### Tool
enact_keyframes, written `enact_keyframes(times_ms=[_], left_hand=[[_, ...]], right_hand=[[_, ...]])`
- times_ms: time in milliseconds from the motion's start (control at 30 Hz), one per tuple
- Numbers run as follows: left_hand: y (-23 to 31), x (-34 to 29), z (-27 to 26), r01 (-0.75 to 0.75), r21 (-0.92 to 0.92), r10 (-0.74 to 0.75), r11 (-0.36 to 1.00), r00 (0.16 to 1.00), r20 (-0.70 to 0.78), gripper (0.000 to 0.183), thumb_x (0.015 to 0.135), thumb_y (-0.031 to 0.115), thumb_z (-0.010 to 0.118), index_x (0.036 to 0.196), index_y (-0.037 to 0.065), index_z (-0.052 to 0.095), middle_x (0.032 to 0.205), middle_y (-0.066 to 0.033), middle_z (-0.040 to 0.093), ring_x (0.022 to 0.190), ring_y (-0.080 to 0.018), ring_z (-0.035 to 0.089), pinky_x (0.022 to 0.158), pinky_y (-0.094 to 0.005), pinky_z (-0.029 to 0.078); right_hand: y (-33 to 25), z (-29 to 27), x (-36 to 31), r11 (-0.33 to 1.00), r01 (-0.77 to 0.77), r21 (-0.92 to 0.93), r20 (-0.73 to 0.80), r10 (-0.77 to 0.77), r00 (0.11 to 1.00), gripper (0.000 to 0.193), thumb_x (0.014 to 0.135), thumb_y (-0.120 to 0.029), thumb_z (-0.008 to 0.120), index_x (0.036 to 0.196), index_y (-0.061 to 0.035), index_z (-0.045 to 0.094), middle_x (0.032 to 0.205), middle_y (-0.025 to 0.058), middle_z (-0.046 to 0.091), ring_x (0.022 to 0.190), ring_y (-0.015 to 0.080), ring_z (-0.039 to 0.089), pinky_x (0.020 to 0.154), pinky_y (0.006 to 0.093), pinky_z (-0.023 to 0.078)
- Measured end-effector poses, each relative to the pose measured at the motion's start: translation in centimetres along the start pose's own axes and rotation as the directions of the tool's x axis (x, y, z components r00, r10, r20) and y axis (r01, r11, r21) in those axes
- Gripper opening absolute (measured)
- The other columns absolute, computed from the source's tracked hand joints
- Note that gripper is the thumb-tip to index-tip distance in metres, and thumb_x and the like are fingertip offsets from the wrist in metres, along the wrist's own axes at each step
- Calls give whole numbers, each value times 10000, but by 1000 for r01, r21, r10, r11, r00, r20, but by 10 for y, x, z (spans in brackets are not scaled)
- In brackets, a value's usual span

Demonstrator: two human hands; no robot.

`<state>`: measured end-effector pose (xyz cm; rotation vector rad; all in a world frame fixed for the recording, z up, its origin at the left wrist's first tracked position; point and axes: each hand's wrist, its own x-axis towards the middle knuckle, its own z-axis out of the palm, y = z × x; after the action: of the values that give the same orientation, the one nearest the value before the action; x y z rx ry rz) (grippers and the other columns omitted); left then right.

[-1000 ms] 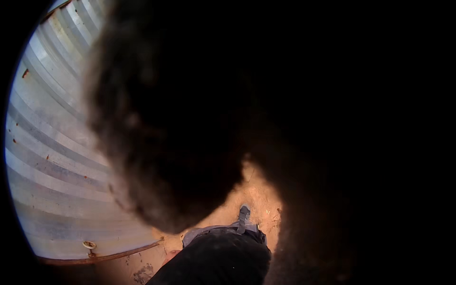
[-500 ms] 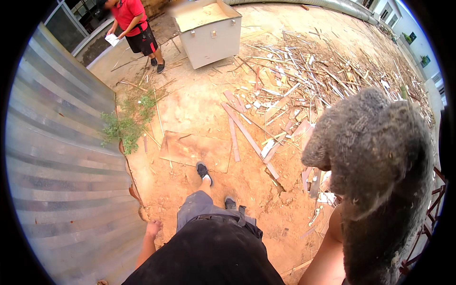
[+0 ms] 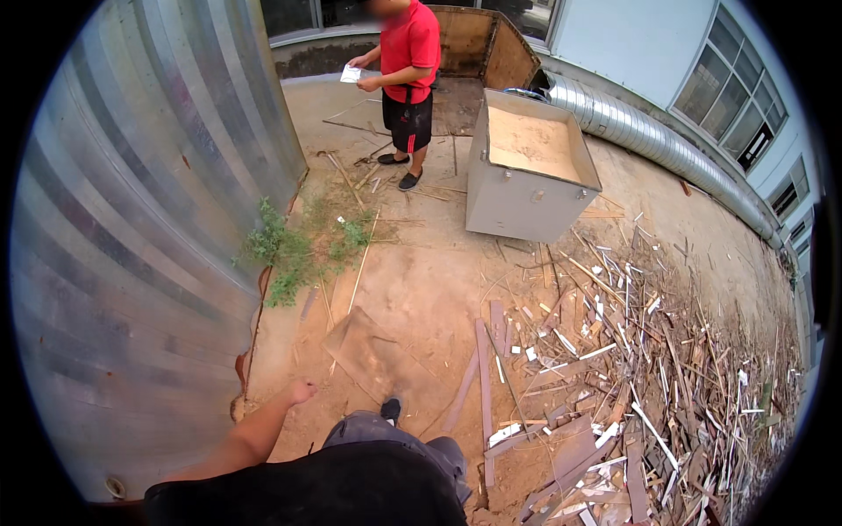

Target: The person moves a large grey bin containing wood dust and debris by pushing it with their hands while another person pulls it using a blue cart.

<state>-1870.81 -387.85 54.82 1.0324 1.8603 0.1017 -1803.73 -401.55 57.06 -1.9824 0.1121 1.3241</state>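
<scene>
Left hand (image 3: 303, 391) hangs low over the dirt ground (image 3: 421, 272), arm out to the side, apart from the other; fingers look loosely curled, too small to tell if anything's in them. Right hand out of frame, can't tell its state. Nearest thing to the left hand: flat brown board (image 3: 377, 355), lying on the ground just ahead and to the right of it, wearer's dark shoe (image 3: 391, 408) at its near edge. Corrugated metal wall (image 3: 132, 263) runs down the left side, green plant (image 3: 281, 250) growing at its foot. Right of the board: long brown strips (image 3: 484, 394), then a big scatter of wood scrap (image 3: 667, 412), brown and white pieces mixed. Further out, grey open-top bin (image 3: 522, 193) with tan loose material (image 3: 535, 140) inside, latches on its near face. Co-worker (image 3: 410, 53) in red shirt and black shorts stands left of the bin, both hands on a white sheet (image 3: 350, 74). Silver ribbed duct (image 3: 658, 123) runs along the building behind.
</scene>
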Motion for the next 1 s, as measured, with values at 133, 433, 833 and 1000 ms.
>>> enact_keyframes(times_ms=[133, 433, 833, 1000], left_hand=[[92, 33, -38, 130, -28, -133, 991, 979, -155, 309, 826, 283, 593, 987, 42, 701, 912, -154, 705, 823, -256, 678, 757, -371, 522], [143, 148, 18, -188, 734, 146, 653, 982, 122, 242, 845, 255, 577, 982, 103, 706, 950, -142, 689, 852, -253, 670, 738, -393, 523], [386, 285, 19, -247, 168, 257, 954, 966, -40, 271, 855, 273, 583, 1052, 126, 699, 939, -84, 706, 871, -228, 673, 860, -338, 488], [445, 397, 36, 55, 39, -57, 998, 998, 37, 275, 804, 291, 610, 1007, 131, 704, 948, -64, 702, 913, -222, 665, 873, -357, 496]], right_hand=[[-17, 56, 29, 976, -94, -197, 120, 120, 985, 102, 864, -195, 598, 854, -111, 541, 698, 34, 513, 597, 160, 498, 521, 293, 401], [-147, 78, 137, 982, -140, -125, 207, 164, 964, 105, 888, -182, 558, 804, -130, 524, 639, 15, 485, 528, 158, 487, 457, 276, 387], [-503, 143, 251, 884, 467, 31, 56, -468, 882, 184, 839, -64, 647, 1015, -34, 602, 772, 40, 604, 646, 150, 563, 572, 256, 452], [-440, 141, 310, 999, 29, -41, 163, -22, 986, 125, 849, -114, 613, 964, -67, 625, 795, 79, 644, 664, 187, 605, 569, 282, 469]])
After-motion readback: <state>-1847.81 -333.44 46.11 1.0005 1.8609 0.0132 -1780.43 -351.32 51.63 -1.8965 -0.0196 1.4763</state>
